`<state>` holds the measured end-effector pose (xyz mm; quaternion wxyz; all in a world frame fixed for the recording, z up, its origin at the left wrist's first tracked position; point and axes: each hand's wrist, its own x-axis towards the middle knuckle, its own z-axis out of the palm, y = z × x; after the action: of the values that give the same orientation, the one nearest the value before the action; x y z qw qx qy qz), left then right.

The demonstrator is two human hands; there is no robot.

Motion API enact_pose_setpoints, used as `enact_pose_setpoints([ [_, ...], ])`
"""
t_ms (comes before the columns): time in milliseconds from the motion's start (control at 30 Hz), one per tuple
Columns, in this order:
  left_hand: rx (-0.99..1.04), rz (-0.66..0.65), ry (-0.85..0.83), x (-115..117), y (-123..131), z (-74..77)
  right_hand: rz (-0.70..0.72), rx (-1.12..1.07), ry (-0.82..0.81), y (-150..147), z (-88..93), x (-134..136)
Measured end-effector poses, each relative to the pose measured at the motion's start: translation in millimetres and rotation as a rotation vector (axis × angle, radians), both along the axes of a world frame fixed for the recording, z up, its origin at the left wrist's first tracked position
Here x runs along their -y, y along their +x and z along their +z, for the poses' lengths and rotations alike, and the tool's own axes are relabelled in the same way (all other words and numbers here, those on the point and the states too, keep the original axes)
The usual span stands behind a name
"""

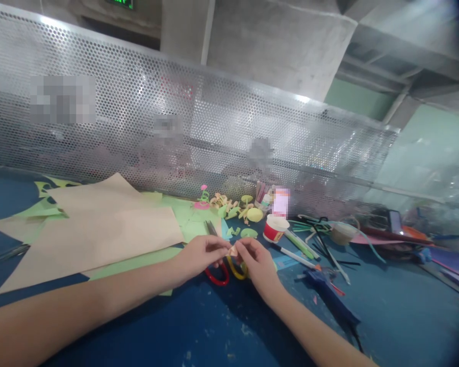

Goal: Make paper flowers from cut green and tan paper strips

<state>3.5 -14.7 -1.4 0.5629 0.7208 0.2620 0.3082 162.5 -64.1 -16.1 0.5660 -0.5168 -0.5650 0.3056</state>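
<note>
Folded peach paper scrap [233, 250], head view: it's up off the blue table [145, 336], between our two hands. Left hand [206, 251] pinches one side, thumb against fingers; right hand [257, 257] pinches the other, so fingertips nearly meet. Two-handed pinch probably because the scrap is tiny and has to stay creased; fingers hide most of it, so we can't tell the fold exactly. Scissors' red handle [220, 284] and yellow handle [241, 278] lie just below the hands, likely parked there for quick reach; can't tell if that's one pair or two. Large peach sheet [115, 229] overlaps green sheets [191, 216] on our left, stock side by the look of it. Cut pieces, incl. a yellow paper disc [255, 214], sit grouped beyond the hands, presumably out of the work spot. Containers: red-and-white paper cup [276, 228] stands upright, white inner wall visible, bottom not, so contents unknown. Stick-like items behind it seem to stand in a holder, too blurred to confirm. Blue glue gun [331, 293] lies to our right.
</note>
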Motion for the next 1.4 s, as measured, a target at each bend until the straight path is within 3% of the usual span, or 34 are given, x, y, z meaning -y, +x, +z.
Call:
enact_pose_setpoints([
  [200, -0.167, 0.041, -0.022, -1.3, -0.2, 5.0, -0.004, -0.012, 0.001, -0.3, -0.2, 1.3],
  [333, -0.189, 0.123, 0.104, -3.1, 0.7, 7.7, 0.017, -0.002, -0.008, 0.1, -0.2, 1.5],
  [700, -0.149, 0.022, 0.107, -6.6, -0.6, 2.5, 0.083, -0.054, -0.043, -5.8, 7.0, 7.6],
  [1033, -0.27, 0.014, 0.198, -12.5, -3.1, -3.9, 0.116, -0.041, -0.073, -4.6, 3.0, 5.8],
  [1200, -0.177, -0.056, 0.139, -10.1, -2.0, -1.6, 0.137, -0.03, -0.078, -4.1, 2.6, 4.8],
  [1400, -0.129, -0.025, 0.064, -9.0, -1.2, 0.6, 0.182, -0.032, -0.031, -2.8, 1.9, 3.9],
])
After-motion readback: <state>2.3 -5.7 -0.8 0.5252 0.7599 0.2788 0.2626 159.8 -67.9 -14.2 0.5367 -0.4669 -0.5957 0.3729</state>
